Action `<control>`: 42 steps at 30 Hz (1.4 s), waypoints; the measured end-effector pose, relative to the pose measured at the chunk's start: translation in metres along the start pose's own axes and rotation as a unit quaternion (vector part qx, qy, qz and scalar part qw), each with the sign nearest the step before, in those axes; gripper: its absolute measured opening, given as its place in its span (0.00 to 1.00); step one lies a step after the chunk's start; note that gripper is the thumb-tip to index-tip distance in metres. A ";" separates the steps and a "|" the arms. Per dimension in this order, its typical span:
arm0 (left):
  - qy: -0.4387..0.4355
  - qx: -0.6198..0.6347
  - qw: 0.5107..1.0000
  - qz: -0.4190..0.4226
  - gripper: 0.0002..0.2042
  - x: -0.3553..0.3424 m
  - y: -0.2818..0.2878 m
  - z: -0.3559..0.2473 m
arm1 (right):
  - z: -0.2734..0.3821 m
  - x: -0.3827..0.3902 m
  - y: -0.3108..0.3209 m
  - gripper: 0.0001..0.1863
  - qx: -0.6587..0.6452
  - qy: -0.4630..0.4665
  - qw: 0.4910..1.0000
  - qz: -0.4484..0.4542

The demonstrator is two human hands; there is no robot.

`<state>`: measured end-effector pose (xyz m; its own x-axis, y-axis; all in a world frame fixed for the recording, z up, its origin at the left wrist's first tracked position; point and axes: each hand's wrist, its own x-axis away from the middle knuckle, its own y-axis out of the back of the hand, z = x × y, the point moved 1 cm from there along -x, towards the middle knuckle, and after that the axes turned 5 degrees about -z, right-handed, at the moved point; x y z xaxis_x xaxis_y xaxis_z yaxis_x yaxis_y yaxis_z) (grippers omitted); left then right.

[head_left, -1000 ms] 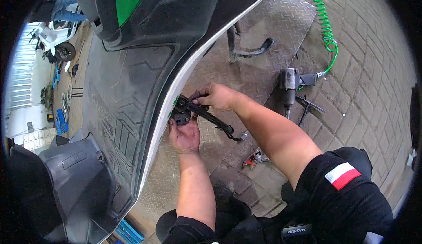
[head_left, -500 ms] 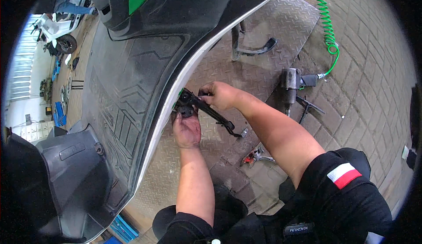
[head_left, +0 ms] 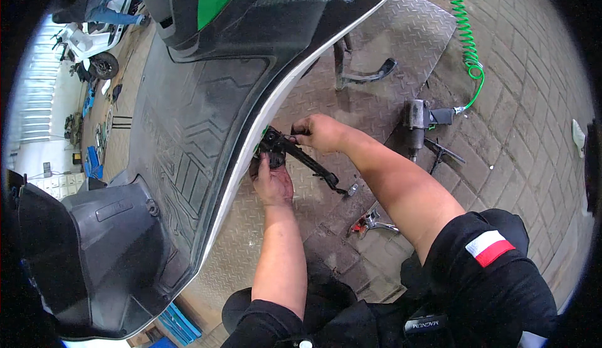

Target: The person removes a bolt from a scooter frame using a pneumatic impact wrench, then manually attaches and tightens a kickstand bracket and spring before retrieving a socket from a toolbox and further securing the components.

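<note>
A black side stand (head_left: 315,166) juts out from beneath the white-edged side of a scooter (head_left: 188,128). At its upper end is a dark bracket (head_left: 273,150). My left hand (head_left: 274,183) is wrapped round this bracket from below, thumb upward and fingers partly hidden behind it. My right hand (head_left: 318,133) is closed at the top of the stand, thumb and fingers pinched together. Whatever lies between those fingertips is too small and dark to make out. Both hands have dark smudges on them.
A pneumatic impact wrench (head_left: 417,123) on a green coiled hose (head_left: 467,34) lies right, beside a black T-shaped tool (head_left: 444,152). A red-and-silver tool (head_left: 370,224) lies nearer me. A black pedal-like stand arm (head_left: 373,75) projects over the metal plate (head_left: 407,31). Another person (head_left: 113,3) stands far left.
My view has shifted slightly, so the scooter sits a little further right. My left thumb now lies higher along the bracket; my right hand stays pinched at the stand.
</note>
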<state>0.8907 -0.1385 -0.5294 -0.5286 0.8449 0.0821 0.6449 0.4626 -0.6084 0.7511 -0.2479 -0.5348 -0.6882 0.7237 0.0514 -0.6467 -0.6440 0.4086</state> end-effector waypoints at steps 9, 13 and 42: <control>-0.025 -0.199 0.979 -0.036 0.18 0.010 0.000 0.002 | -0.003 0.000 -0.004 0.10 0.048 0.053 0.997 -0.020; -0.001 -0.317 0.947 -0.051 0.20 -0.007 0.014 -0.001 | 0.003 0.002 -0.006 0.10 0.061 0.067 0.996 -0.024; -0.004 -0.671 0.741 0.018 0.26 -0.016 0.026 -0.014 | -0.002 -0.003 0.002 0.15 0.118 -0.051 0.991 0.047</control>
<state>0.9233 -0.1359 -0.5359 -0.4983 0.8635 0.0778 0.6239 0.2948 0.7238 0.7511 -0.2518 -0.5355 -0.6968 0.6929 0.1854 -0.4787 -0.6417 0.5993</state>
